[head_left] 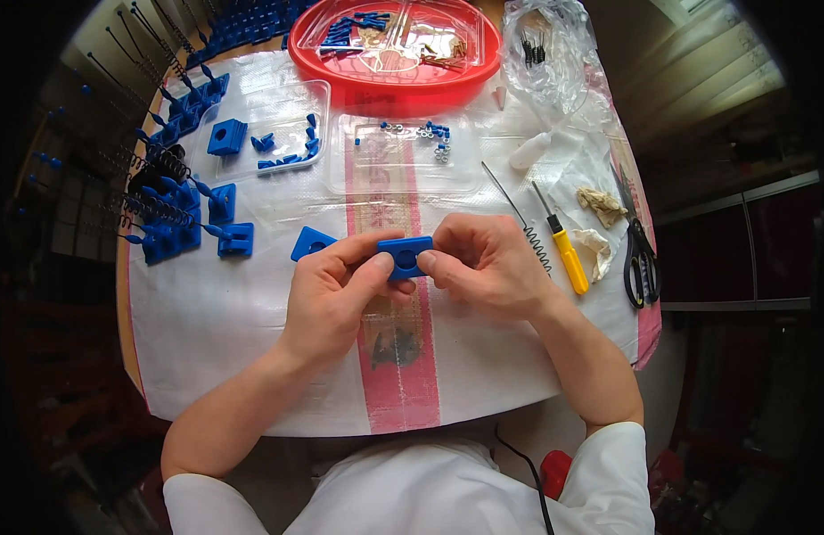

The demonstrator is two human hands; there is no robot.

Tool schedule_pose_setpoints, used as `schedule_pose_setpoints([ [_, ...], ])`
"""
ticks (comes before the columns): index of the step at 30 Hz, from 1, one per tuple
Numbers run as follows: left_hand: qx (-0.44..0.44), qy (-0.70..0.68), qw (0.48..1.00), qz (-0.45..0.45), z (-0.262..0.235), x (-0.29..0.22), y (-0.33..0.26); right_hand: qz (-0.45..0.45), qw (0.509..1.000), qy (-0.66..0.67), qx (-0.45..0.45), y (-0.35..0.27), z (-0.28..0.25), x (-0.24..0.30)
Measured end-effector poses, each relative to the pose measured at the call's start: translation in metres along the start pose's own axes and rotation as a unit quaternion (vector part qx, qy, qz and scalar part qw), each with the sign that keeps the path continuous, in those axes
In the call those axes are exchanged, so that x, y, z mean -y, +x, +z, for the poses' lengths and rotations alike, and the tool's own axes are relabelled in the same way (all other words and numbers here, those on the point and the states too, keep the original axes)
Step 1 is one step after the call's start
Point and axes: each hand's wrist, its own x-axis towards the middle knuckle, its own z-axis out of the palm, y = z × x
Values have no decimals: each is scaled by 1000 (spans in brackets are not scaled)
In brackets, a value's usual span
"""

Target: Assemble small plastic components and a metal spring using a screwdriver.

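Observation:
Over the middle of the table, both hands grip one blue plastic block with a round hole [417,243]. My left hand [336,290] has its thumb on the block's left end, with fingers behind it. At the right end, my right hand [487,263] pinches the block between thumb and curled fingers. Another blue piece with a round hole [308,242] lies just beyond my left hand, partly hidden by it. To the right of my right hand are a black spring [535,242] with a straight end and a yellow-handled screwdriver [568,257].
Blue bases with springs [176,218] crowd the left side. Clear trays of small blue parts [287,163] and white-and-blue beads [441,143] lie beyond my hands. A red basin [340,94] stands at the back. Black scissors [641,259], crumpled cloth [601,205] and a plastic bag [554,76] are right.

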Motion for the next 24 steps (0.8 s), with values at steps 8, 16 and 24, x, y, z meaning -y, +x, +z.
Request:
schedule_pose_setpoints([
  [8, -3, 14, 1000, 10, 2, 0, 0, -6, 1000, 0, 3, 1, 0, 0],
  [16, -19, 22, 1000, 9, 2, 2, 0, 7, 1000, 8, 11, 1, 0, 3],
  [24, -38, 33, 999, 6, 5, 3, -2, 41, 999, 12, 3, 1, 2, 10],
])
